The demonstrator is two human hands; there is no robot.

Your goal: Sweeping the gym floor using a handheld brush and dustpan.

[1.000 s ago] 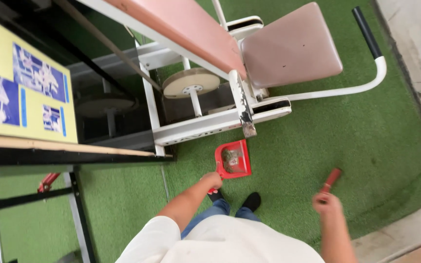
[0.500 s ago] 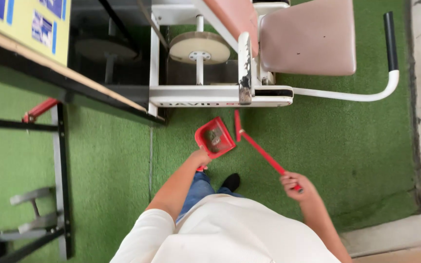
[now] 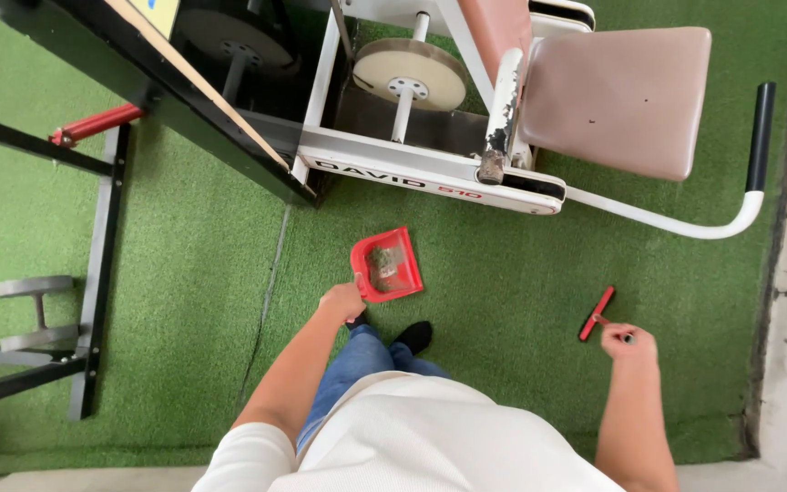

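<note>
Green artificial-turf floor (image 3: pixel 539 301): covers nearly the whole view; everything listed stands or hangs over it.

White steel-framed exercise machine (image 3: pixel 430 169): the landmark, at the top centre. It carries a padded brown vinyl seat (image 3: pixel 617 100), a round cream weight plate (image 3: pixel 410 75) on a white post, and a curved white tube with a black grip (image 3: pixel 758 128) running off to its right.

Black-framed board stand (image 3: pixel 202 118): slants just left of the machine, touching its base corner. A red bar (image 3: pixel 93 123) sits further left on a black frame.

Grey dumbbell (image 3: pixel 34 314): well left of the machine and below it, on a black rack.

Red plastic dustpan (image 3: pixel 386 265): just below the machine's base rail, level over the turf, holding a clump of brownish-green debris.

Red hand brush (image 3: pixel 597 313): below and right of the machine's base, well apart from the dustpan, its head tilted up and left over the turf.

Left hand (image 3: pixel 342 302): closed around the dustpan's handle, at the pan's lower left edge.

Right hand (image 3: pixel 628 343): closed around the brush's handle end.

Black-socked foot (image 3: pixel 412 336): just below the dustpan.
</note>
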